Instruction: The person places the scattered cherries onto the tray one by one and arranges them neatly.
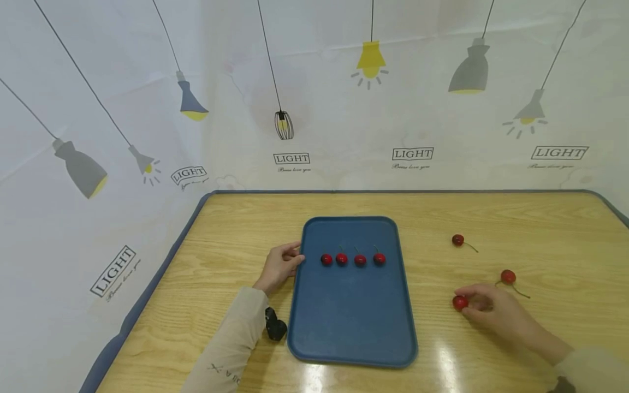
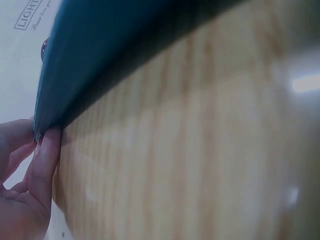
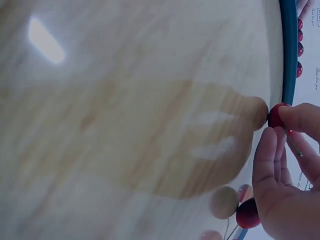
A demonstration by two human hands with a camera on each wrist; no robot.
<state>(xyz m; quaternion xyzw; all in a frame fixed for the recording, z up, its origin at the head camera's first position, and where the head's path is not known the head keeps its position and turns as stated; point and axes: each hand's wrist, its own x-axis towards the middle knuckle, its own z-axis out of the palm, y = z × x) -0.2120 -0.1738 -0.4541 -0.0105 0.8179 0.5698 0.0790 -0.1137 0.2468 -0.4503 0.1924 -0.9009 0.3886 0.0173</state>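
Lightly: your right hand (image 1: 498, 314) pinches red cherry (image 1: 460, 303), best not squeezed harder; your left hand (image 1: 279, 267) grips tray (image 1: 351, 311) by its edge; hold that steady.

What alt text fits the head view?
A person's right grip pinches a cherry to the right of a blue tray, while the left grip holds the tray's left rim. Four cherries sit in a row on the tray; two more cherries lie right of it, on the wooden table. Lamp-print backdrop behind.
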